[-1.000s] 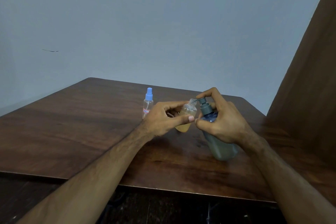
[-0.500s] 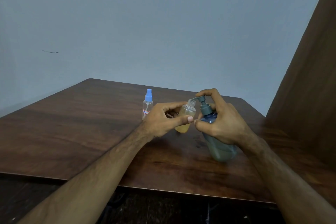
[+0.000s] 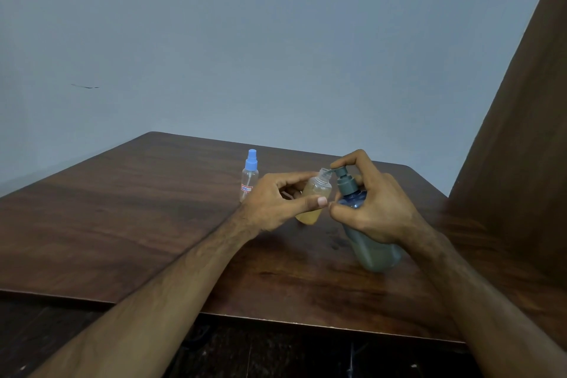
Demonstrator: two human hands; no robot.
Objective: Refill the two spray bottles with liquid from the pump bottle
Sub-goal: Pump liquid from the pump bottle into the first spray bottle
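From my seat, my left hand [image 3: 276, 202] is closed around an open bottle [image 3: 313, 198], thumb across its front and fingers behind, so much of the bottle's back and left side is hidden from me; it is tilted with its uncapped neck leaning right, and yellowish liquid fills most of it. I cannot tell whether its base touches the table [image 3: 122, 224] or hangs just above it. My right hand [image 3: 374, 209] grips the pump bottle [image 3: 371, 242], fingers wrapped around its shoulder and the forefinger curled over the pump head [image 3: 342, 172]; the hand covers most of the upper body, and only the grey collar, a patch of blue shoulder and the lower part with murky liquid show. That bottle leans left, and its spout sits at the mouth of the open bottle; whether liquid is passing I cannot make out. Both stand toward the far right corner of the table, the pump bottle nearer the right edge. A second spray bottle [image 3: 249, 176], clear with a blue cap and a small label too blurred to read, stands upright just behind my left hand, its bottom hidden by my knuckles. The table is dark brown wood grain with rounded far corners; its near edge crosses the lower frame, with a dark floor below. Behind is a plain blue-grey wall [image 3: 276, 40] bearing one small dark mark at left, and a brown wooden panel [image 3: 521, 132] rises on the right, cut off by the frame.
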